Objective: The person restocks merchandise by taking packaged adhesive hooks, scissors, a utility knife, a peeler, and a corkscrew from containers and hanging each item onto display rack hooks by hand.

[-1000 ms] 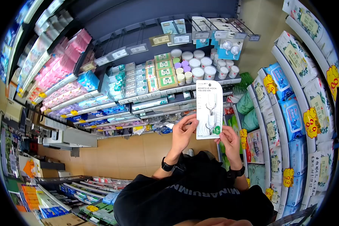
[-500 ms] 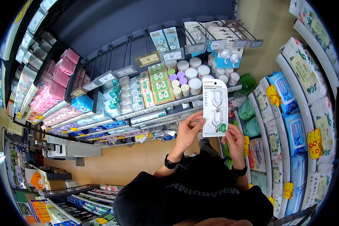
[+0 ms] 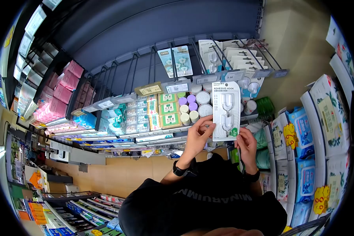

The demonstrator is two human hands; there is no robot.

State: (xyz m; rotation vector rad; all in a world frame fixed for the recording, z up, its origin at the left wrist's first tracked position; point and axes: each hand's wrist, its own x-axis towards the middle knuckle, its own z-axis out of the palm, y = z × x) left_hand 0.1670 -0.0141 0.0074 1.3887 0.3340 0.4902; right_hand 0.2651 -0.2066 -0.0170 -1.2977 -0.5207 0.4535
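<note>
A white blister pack labelled "ADHESIVE HOOK" [image 3: 226,112], with two clear hooks one above the other and a green "1.5" mark, is held upright before me. My left hand [image 3: 199,137] pinches its lower left edge between thumb and fingers. At the lower right corner, my right hand [image 3: 246,143] grips it with the fingertips. Behind the pack stand white-lidded round tubs [image 3: 203,98] and purple-capped small containers [image 3: 192,103]. Similar carded hooks [image 3: 246,63] hang on metal prongs beyond, and a blue-green card with flower shapes [image 3: 175,63] hangs further left.
Green boxes [image 3: 170,108] line the shelf beside pale small packs [image 3: 137,116]. Pink packages [image 3: 63,93] fill the left rack. At right, shelves hold blue wipe packs [image 3: 306,173] and yellow price tags [image 3: 321,200]. Tan floor [image 3: 133,173] shows below the shelving.
My view has shifted up, so the shelf's back panel and hanging prongs show more fully and the right-hand shelves sit lower. Both hands keep their hold on the adhesive hook pack.
</note>
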